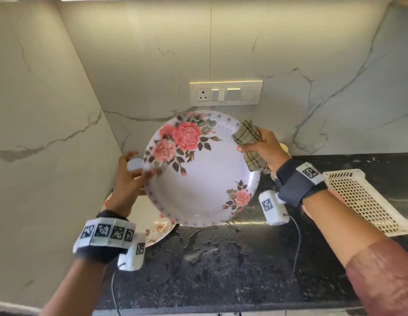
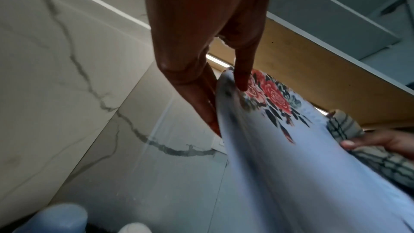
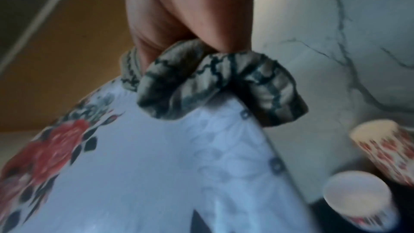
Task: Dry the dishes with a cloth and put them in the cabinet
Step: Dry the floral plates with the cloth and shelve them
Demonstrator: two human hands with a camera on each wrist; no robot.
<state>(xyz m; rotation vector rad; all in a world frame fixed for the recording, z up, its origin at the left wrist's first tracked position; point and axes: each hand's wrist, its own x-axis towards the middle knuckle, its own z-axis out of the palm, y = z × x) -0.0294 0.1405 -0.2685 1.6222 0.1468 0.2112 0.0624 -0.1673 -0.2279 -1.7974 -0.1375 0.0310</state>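
Note:
A white plate (image 1: 198, 185) printed with pink roses is held tilted above the wet black counter (image 1: 221, 258). My left hand (image 1: 139, 169) pinches its left rim, thumb on the face and fingers behind, as the left wrist view shows on the plate (image 2: 280, 166). My right hand (image 1: 260, 147) grips a bunched beige checked cloth (image 1: 247, 133) wrapped over the plate's right rim. In the right wrist view the cloth (image 3: 224, 81) folds over the edge of the plate (image 3: 156, 166) under my fingers (image 3: 190, 38).
A second floral plate (image 1: 152, 226) lies on the counter below my left wrist. A white perforated basket (image 1: 362, 199) sits at the right. Two cups (image 3: 358, 198) (image 3: 385, 148) stand by the marble wall. A switch panel (image 1: 225, 92) is on the wall behind.

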